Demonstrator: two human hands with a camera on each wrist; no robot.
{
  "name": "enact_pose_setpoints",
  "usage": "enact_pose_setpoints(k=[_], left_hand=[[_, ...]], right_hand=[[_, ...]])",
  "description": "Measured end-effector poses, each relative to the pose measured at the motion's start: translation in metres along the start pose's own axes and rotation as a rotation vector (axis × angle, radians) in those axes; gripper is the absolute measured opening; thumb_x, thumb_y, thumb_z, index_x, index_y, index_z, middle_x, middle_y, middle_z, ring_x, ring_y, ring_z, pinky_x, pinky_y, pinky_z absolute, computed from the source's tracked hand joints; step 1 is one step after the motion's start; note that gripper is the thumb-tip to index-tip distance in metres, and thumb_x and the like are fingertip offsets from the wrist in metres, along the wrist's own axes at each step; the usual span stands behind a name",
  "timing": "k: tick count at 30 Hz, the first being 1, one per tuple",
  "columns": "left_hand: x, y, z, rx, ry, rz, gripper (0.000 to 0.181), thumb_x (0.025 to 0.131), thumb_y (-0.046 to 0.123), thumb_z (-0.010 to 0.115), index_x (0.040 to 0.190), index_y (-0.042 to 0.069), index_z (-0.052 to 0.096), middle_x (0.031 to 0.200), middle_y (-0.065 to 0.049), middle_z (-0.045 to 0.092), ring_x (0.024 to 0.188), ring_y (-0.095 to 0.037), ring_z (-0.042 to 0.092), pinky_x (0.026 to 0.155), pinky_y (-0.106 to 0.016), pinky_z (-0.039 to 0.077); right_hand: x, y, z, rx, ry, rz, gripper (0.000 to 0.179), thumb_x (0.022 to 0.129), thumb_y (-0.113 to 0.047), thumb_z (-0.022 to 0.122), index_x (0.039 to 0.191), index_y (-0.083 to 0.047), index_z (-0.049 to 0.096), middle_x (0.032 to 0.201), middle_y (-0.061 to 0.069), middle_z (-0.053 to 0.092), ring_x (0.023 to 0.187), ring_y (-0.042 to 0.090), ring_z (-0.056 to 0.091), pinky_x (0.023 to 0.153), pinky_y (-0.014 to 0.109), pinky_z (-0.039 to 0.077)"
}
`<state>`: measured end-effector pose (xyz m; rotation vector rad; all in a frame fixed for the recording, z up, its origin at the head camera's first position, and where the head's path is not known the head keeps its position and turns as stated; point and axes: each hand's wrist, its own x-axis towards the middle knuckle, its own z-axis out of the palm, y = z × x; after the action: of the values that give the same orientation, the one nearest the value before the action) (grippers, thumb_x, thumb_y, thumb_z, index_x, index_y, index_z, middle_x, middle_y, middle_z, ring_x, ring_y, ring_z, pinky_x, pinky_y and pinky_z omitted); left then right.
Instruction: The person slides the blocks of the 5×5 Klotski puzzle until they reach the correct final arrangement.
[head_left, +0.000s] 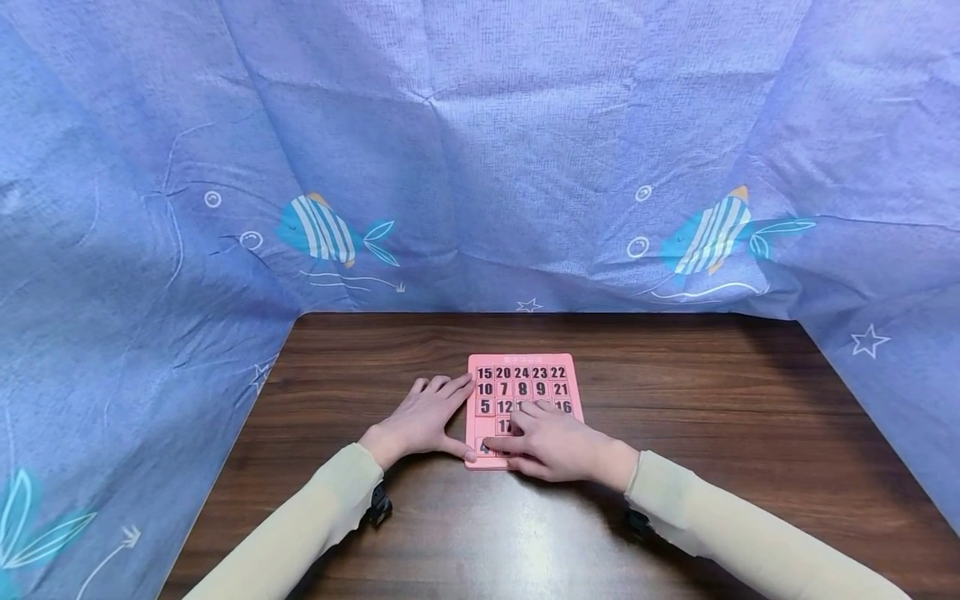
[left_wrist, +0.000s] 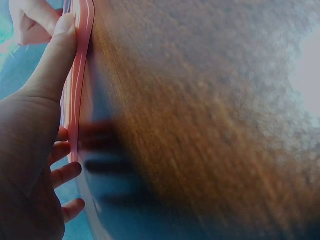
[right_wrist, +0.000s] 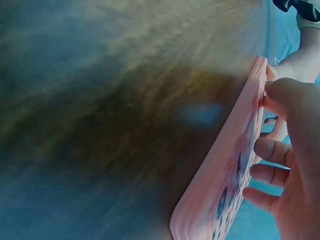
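Observation:
A pink number slide puzzle (head_left: pixel 525 359) lies flat on the table, its square tiles printed with black numerals. Along its left edge rests my left hand (head_left: pixel 423 421), fingers spread, with fingertips near the upper left side and the thumb at the lower left corner. In the left wrist view that thumb lies against the puzzle's pink side (left_wrist: pixel 86 30). My right hand (head_left: pixel 558 442) is over the lower right part, its index fingertip touching the tile numbered 4 (head_left: pixel 485 447). Just above that tile is a bare pink slot (head_left: pixel 485 426). The right hand hides several tiles.
The dark wood table (head_left: pixel 675 375) extends around the puzzle on all sides. Behind it and at both sides hangs a blue cloth (head_left: pixel 525 167) printed with fish and stars. Both forearms, in pale sleeves (head_left: pixel 300 525), reach in from the near edge.

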<state>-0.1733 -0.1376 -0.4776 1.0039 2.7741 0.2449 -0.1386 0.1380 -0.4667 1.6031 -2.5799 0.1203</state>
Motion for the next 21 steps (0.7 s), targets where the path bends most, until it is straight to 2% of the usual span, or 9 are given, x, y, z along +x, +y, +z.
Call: enact_pose_setpoints(k=[7, 14, 21], left_hand=[[0.0, 0.001, 0.0, -0.015, 0.006, -0.001, 0.118, 0.074, 0.078, 0.076, 0.162, 0.008, 0.038, 0.168, -0.01, 0.034, 0.144, -0.031, 0.039, 0.111, -0.054, 0.032], [0.0, 0.001, 0.001, -0.026, 0.012, 0.001, 0.116, 0.075, 0.076, 0.077, 0.161, 0.007, 0.039, 0.168, -0.011, 0.035, 0.144, -0.032, 0.039, 0.11, -0.054, 0.033], [0.0, 0.001, 0.002, -0.016, 0.024, 0.005, 0.117, 0.074, 0.076, 0.077, 0.161, 0.008, 0.039, 0.167, -0.01, 0.036, 0.142, -0.03, 0.041, 0.108, -0.052, 0.034]], right_hand=[[-0.002, 0.001, 0.0, 0.017, -0.022, 0.025, 0.042, 0.104, -0.041, 0.06, 0.145, -0.034, 0.064, 0.1, -0.004, 0.055, 0.1, 0.018, 0.05, 0.104, 0.047, 0.045], [0.002, 0.007, 0.002, -0.007, -0.041, 0.065, 0.043, 0.104, -0.041, 0.058, 0.147, -0.036, 0.062, 0.105, 0.0, 0.058, 0.101, 0.019, 0.053, 0.094, 0.045, 0.047], [0.007, 0.014, 0.003, -0.017, -0.044, 0.095, 0.043, 0.104, -0.044, 0.058, 0.147, -0.035, 0.062, 0.101, -0.002, 0.056, 0.099, 0.019, 0.052, 0.091, 0.042, 0.046]])
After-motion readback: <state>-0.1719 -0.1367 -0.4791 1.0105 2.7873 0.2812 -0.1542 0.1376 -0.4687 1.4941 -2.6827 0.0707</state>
